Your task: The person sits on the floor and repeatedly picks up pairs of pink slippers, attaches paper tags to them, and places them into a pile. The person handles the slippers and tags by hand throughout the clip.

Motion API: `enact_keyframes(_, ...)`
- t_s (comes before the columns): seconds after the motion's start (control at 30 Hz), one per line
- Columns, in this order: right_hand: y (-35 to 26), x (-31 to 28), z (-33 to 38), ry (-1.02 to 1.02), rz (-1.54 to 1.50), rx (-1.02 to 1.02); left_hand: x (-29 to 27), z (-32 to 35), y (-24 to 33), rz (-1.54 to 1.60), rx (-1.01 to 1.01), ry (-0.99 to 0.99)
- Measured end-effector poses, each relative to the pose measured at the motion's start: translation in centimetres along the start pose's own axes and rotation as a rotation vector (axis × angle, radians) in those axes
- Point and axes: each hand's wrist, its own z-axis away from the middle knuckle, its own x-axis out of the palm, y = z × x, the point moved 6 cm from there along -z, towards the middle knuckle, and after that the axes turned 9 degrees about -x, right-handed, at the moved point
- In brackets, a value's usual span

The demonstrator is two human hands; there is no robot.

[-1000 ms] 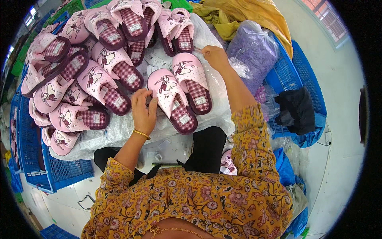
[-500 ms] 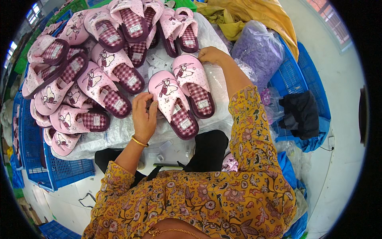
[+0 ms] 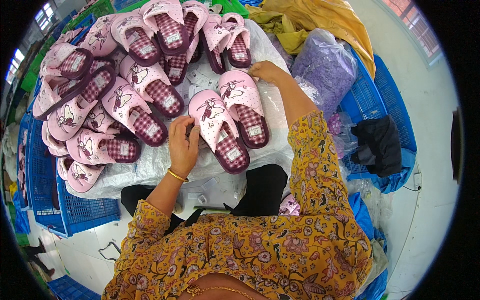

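Observation:
Two pink slippers with dark plum soles lie side by side in front of me, toes pointing away: a left slipper and a right slipper. Each has a printed cartoon dog and a white label on its checked insole. Against the outer side of the left slipper rests my left hand, fingers bent and thumb apart, with a dark gap between them. Just beyond the right slipper's toe, my right hand pinches thumb and forefinger together; whatever is between them is too small to make out.
A heap of matching slippers covers the table's left and far side. Clear plastic sheeting covers the tabletop. Right of it are a bag of purple material, a black cloth and blue crates. Another blue crate stands at left.
The view has shifted slightly. Both hands and the two slippers keep almost the same places. Part of a person's dark-clothed leg now shows at the lower left.

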Motion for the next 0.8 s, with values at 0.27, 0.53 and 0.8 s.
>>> enact_keyframes(0.27,-0.8,-1.4,0.8,0.137,0.171,0.113,0.0,0.0,0.2,-0.004,0.01,0.002)
enact_keyframes(0.53,-0.2,-2.7,1.0,0.088,0.003,0.108,0.0,0.0,0.1,-0.004,0.009,0.001)
enact_keyframes(0.8,-5.7,-4.8,3.2,0.188,0.666,0.04,-0.1,0.0,0.3,-0.018,0.025,0.016)
